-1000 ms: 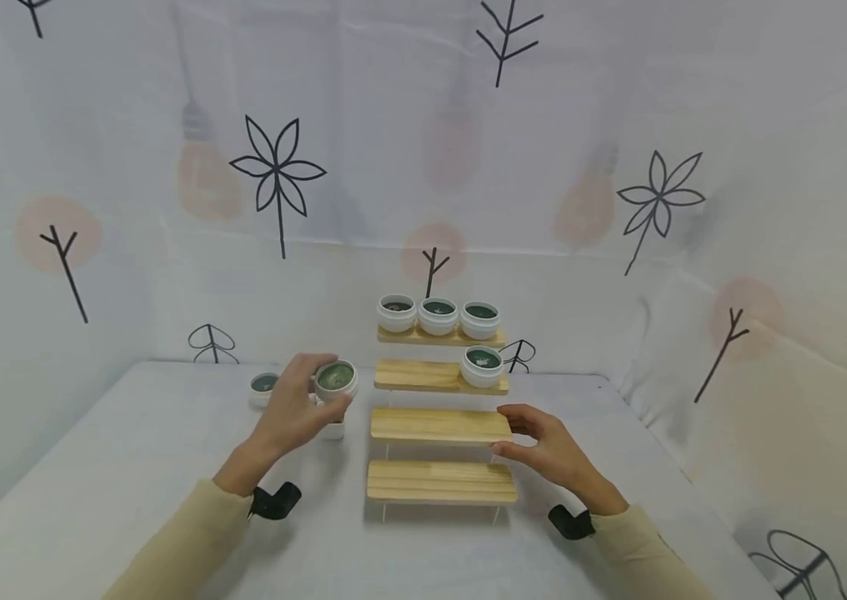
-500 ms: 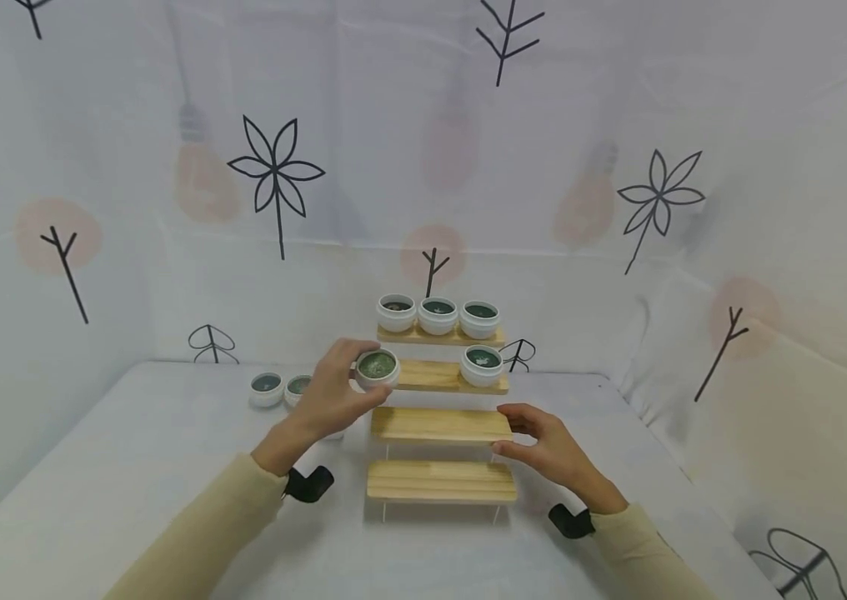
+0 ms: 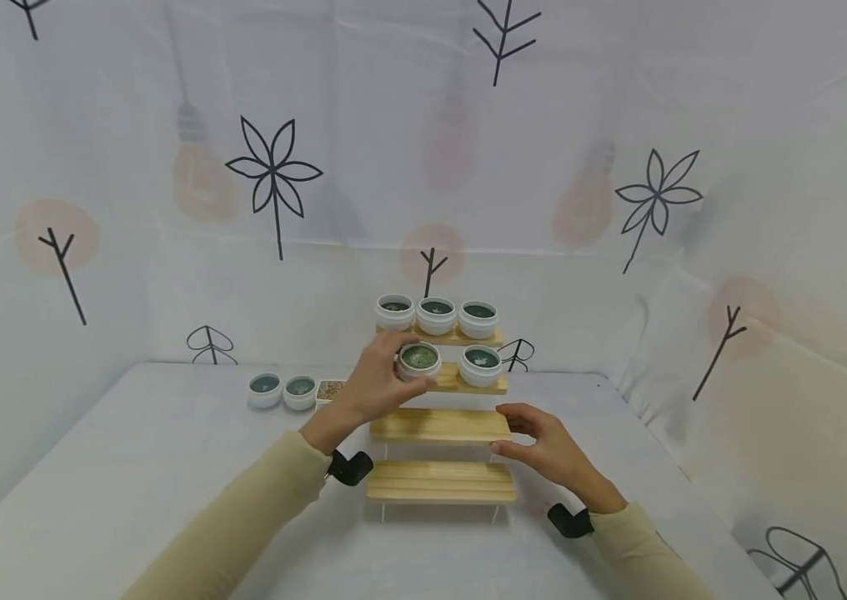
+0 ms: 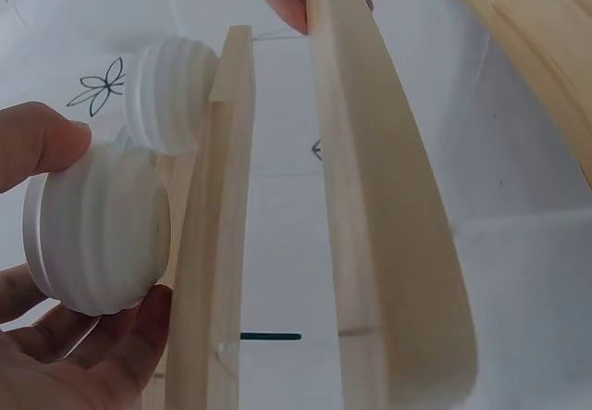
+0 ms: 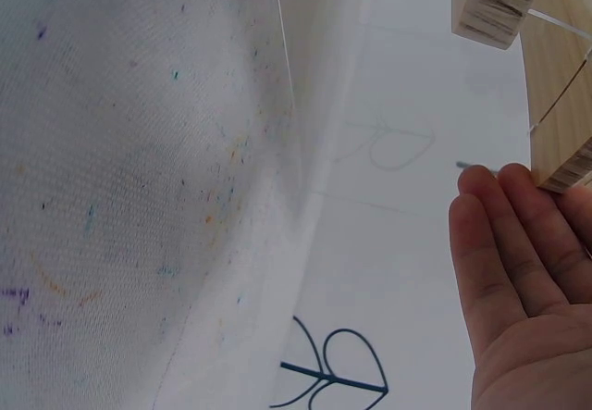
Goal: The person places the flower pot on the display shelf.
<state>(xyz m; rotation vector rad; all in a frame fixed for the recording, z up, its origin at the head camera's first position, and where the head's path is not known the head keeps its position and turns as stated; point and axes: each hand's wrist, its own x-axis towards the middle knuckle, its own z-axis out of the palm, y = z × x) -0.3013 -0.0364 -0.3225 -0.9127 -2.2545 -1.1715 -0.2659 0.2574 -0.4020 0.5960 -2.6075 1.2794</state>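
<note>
My left hand grips a small white bowl with green contents, thumb and fingers round its ribbed side. In the left wrist view this bowl is tilted, its base close against the second-highest wooden board. Another white bowl stands to its right on that same board. My right hand holds the right end of the board below, with fingers and thumb on either side. In the right wrist view, the fingers reach up to that board end.
Three white bowls stand in a row on the top board. To the left, two bowls and a square white dish of grainy contents sit on the white tabletop. The lowest board stands on thin wire legs.
My left hand has carried the bowl rightward from above the dish on the left to the second-highest board. The square dish is uncovered. My right hand has stayed at the board's end.
</note>
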